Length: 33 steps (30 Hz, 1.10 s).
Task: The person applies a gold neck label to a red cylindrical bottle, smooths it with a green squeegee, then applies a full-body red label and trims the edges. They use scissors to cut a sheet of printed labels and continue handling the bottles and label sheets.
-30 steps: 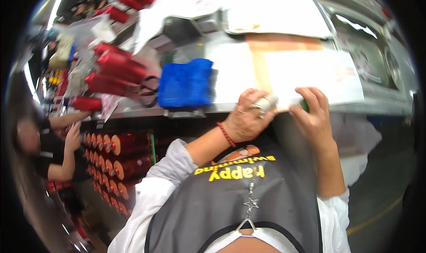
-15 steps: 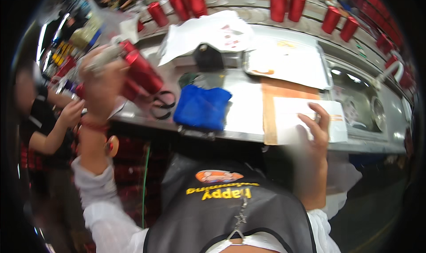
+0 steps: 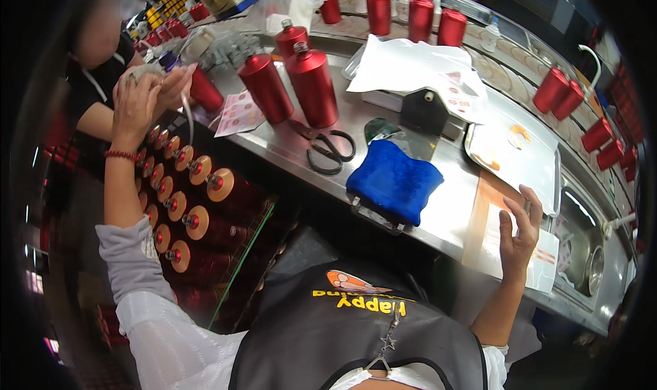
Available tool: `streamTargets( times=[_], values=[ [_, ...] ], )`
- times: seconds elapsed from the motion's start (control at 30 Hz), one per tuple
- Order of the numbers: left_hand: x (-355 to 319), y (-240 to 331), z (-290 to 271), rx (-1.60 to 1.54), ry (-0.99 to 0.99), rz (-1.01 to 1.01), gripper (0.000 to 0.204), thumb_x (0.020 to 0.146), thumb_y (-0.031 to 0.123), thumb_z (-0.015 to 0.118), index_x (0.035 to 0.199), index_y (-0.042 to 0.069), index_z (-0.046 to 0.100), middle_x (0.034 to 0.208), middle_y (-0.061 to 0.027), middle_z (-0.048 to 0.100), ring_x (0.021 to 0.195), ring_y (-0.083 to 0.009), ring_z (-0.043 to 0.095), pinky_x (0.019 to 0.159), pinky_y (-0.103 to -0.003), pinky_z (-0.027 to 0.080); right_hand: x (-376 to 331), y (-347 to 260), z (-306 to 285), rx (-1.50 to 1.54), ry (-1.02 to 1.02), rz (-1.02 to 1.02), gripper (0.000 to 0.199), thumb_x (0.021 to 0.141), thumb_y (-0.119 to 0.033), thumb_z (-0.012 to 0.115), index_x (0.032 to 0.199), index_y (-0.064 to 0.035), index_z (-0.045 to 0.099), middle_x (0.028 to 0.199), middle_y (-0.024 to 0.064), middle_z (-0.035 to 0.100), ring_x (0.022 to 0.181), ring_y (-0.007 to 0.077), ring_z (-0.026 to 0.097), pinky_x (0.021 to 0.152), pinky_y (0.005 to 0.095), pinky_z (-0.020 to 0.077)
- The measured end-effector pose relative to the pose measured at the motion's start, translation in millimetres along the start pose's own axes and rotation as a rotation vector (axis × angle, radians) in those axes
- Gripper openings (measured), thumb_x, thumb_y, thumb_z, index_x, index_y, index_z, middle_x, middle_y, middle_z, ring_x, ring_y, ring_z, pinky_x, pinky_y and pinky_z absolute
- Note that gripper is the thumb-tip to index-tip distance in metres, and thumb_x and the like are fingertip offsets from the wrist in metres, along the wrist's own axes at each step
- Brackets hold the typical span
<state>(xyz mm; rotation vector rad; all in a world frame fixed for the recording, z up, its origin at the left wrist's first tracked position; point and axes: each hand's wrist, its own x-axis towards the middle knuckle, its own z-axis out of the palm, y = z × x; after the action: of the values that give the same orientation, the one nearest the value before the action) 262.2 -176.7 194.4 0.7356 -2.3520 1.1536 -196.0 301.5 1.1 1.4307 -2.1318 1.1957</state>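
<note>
At the far left, my left hand (image 3: pixel 133 106) is raised with its fingers curled round a crumpled grey-white piece (image 3: pixel 145 69), whose kind I cannot make out. Right beside it is a co-worker's hand (image 3: pixel 176 85); whether the two touch is unclear. A thin white strip (image 3: pixel 188 120) hangs below that hand. My right hand (image 3: pixel 521 229) hovers empty near the table's front edge, fingers apart, by a white sheet with an orange-brown border (image 3: pixel 544 267). Between my hands lie a blue cloth pad (image 3: pixel 397 183) on a metal stand, black-handled scissors (image 3: pixel 332 150) and red bottles (image 3: pixel 311 85).
Below the table at left stand several red bottles with tan collars (image 3: pixel 197 222). A white tray (image 3: pixel 520 140) and a metal sink (image 3: pixel 578 219) are at right. Behind, more red bottles (image 3: pixel 421 19) line a conveyor. A black block (image 3: pixel 421 109) stands mid-table. The co-worker (image 3: pixel 102 75) is close at left.
My view has turned left, so the table's things appear further right. My left hand has come beside the co-worker's hand, still holding the grey-white piece. My right hand stays spread near the sheet.
</note>
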Motion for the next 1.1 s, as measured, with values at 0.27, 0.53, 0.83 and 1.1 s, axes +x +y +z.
streamTargets(
  times=[0.27,0.53,0.83,1.1],
  values=[
    [8,21,-16,-0.057,0.069,-0.058,0.032,0.096,0.021,0.059,0.126,0.009,0.059,0.120,-0.0150,0.064,0.110,-0.0334,0.058,0.096,-0.043,0.042,21,-14,15,0.159,-0.085,0.050,0.050,0.090,0.013,0.039,0.134,-0.0031,0.055,0.132,0.0163,0.053,0.118,0.0249,0.056,0.089,0.0347,0.0521],
    [80,184,6,-1.472,0.176,-0.270,0.022,0.097,0.013,0.064,0.115,0.002,0.065,0.098,-0.0003,0.066,0.081,-0.0052,0.056,0.072,-0.021,0.045,30,-37,19,0.320,-0.085,0.215,0.075,0.078,0.006,0.042,0.152,-0.0070,0.032,0.109,0.0069,0.047,0.086,0.0125,0.042,0.080,0.0258,0.0389],
    [104,337,5,-1.534,0.022,-0.119,0.018,0.092,0.015,0.066,0.105,0.003,0.067,0.099,-0.0134,0.067,0.093,-0.0295,0.062,0.083,-0.036,0.049,153,66,34,-0.118,-0.186,0.160,0.023,0.086,-0.020,0.064,0.099,-0.0017,0.064,0.083,0.0073,0.060,0.075,0.0160,0.055,0.070,0.0303,0.0453],
    [91,369,16,-1.555,-0.025,-0.017,0.017,0.090,0.011,0.066,0.105,0.004,0.067,0.106,-0.0174,0.066,0.096,-0.0353,0.061,0.085,-0.040,0.048,324,214,219,-0.548,-0.675,-0.236,0.041,0.085,-0.030,0.068,0.119,-0.0067,0.064,0.107,0.0199,0.069,0.088,0.0307,0.068,0.080,0.0393,0.0550]
  ],
)
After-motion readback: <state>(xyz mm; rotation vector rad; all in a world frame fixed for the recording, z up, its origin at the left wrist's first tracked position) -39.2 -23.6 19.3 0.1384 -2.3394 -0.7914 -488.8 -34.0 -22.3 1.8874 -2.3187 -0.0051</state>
